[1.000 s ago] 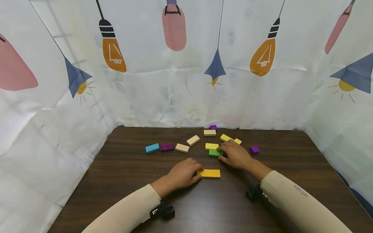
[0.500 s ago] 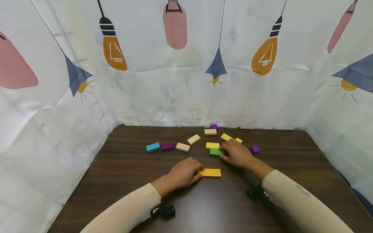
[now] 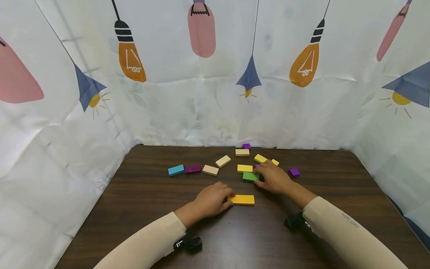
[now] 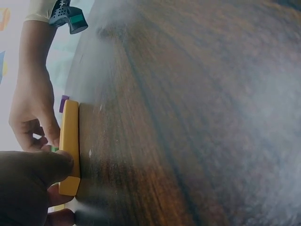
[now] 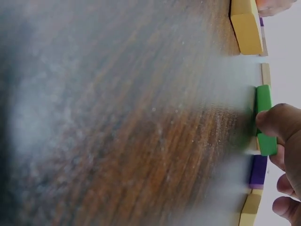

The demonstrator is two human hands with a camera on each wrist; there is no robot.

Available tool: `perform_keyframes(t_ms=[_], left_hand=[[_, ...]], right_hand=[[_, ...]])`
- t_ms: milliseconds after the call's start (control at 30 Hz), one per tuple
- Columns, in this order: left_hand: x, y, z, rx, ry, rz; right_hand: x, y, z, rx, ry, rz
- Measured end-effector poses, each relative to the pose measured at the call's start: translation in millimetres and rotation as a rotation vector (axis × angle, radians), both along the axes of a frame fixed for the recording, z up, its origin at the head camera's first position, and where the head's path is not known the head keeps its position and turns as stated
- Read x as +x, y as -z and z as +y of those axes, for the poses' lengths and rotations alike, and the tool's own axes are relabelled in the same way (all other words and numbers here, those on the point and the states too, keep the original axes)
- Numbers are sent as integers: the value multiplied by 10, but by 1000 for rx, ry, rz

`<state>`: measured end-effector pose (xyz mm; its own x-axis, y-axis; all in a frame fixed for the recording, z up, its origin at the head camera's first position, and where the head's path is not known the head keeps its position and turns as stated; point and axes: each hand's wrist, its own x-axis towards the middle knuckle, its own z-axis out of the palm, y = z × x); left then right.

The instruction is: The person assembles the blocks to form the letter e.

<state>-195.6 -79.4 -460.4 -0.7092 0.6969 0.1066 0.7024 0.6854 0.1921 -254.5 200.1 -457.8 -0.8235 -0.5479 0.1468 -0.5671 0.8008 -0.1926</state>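
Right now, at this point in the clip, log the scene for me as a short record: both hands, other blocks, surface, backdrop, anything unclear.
Left hand: grips the orange block by its left end
Right hand: pinches the green block
Just beyond green: yellow block
Row at left, left to right: blue block, magenta block, tan block
Surface: dark table
Backdrop: white sheet with lamp prints
Unclear: whether green is lifted
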Motion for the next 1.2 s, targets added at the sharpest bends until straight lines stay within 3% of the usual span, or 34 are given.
perform_keyframes(t_ms=[633, 1200], left_hand=[[30, 5, -12, -1, -21, 33], [39, -17, -30, 8, -15, 34]], right_hand=[[287, -79, 238, -68, -62, 61], [552, -31, 372, -66, -110, 40]])
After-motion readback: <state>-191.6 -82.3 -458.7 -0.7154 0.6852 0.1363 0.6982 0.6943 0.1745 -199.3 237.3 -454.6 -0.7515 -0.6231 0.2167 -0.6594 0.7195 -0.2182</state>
